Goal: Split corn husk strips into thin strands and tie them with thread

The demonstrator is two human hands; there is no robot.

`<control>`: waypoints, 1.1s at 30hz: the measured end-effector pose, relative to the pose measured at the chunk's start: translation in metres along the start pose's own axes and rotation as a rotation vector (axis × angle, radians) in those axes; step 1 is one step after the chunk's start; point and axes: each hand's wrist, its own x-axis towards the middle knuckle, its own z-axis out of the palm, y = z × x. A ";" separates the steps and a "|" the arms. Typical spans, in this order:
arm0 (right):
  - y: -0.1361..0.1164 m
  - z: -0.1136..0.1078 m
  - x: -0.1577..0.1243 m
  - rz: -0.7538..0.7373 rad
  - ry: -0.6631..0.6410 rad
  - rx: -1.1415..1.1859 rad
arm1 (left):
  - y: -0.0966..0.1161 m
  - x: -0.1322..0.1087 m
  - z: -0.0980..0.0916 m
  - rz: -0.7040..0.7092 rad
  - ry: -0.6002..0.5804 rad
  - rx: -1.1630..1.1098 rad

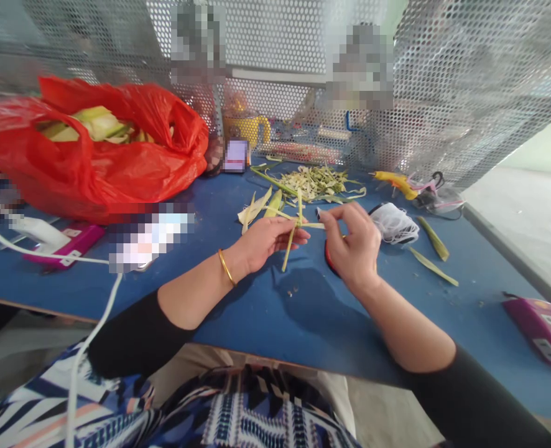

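**Crossed strips held over bench: slip/split risk**

Crossed strips, pale green, are pinched at the crossing btwn thumb & fingers of L hand, clear of the bench, arms sticking out. R hand's thumb & forefinger are brought close together by the R-side arm; whether its tip is gripped can't be told.

Main risk: crossing poss. loosened if L pinch is eased, b/c no other support is seen. A strip could also be split or torn if pulled too hard from the R, esp. if dry. White thread bundle, just beside R hand, might be snagged by knuckles & tangled. Red item, partly hidden under R hand, could be knocked. White cable, by L sleeve, might be caught if that arm is swung back.
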 end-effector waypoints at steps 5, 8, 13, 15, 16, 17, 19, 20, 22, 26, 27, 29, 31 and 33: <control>-0.005 0.019 -0.017 0.199 -0.335 0.138 | -0.003 0.001 0.002 0.125 0.020 -0.049; -0.003 0.024 -0.020 0.277 -0.387 0.227 | -0.005 -0.001 0.005 0.133 0.026 -0.062; -0.003 0.025 -0.021 0.244 -0.374 0.351 | -0.006 -0.001 0.006 0.152 0.071 -0.051; -0.003 0.025 -0.022 0.206 -0.373 0.374 | -0.007 0.000 0.006 0.160 0.089 -0.056; -0.003 0.026 -0.023 0.191 -0.379 0.376 | -0.007 0.000 0.006 0.161 0.095 -0.067; -0.003 0.026 -0.023 0.178 -0.389 0.375 | -0.007 0.000 0.007 0.159 0.098 -0.079; -0.002 0.026 -0.023 0.146 -0.417 0.368 | -0.006 0.000 0.007 0.154 0.104 -0.104; -0.002 0.025 -0.022 0.126 -0.431 0.360 | -0.006 -0.001 0.007 0.151 0.107 -0.112; -0.002 0.022 -0.021 0.077 -0.460 0.312 | -0.003 -0.001 0.007 0.135 0.110 -0.113; -0.002 0.012 -0.014 -0.092 -0.349 0.000 | 0.005 -0.002 0.002 0.088 0.148 -0.099; -0.001 0.009 -0.013 -0.140 -0.267 -0.086 | 0.007 -0.002 0.001 0.080 0.149 -0.097; 0.002 0.007 -0.009 -0.227 -0.135 -0.198 | 0.009 -0.003 -0.001 0.056 0.126 -0.075; 0.006 0.009 -0.009 -0.292 -0.129 -0.249 | 0.009 -0.004 -0.001 0.027 0.094 -0.020; 0.010 0.013 -0.010 -0.335 -0.220 -0.290 | 0.008 -0.004 0.000 0.029 0.101 0.051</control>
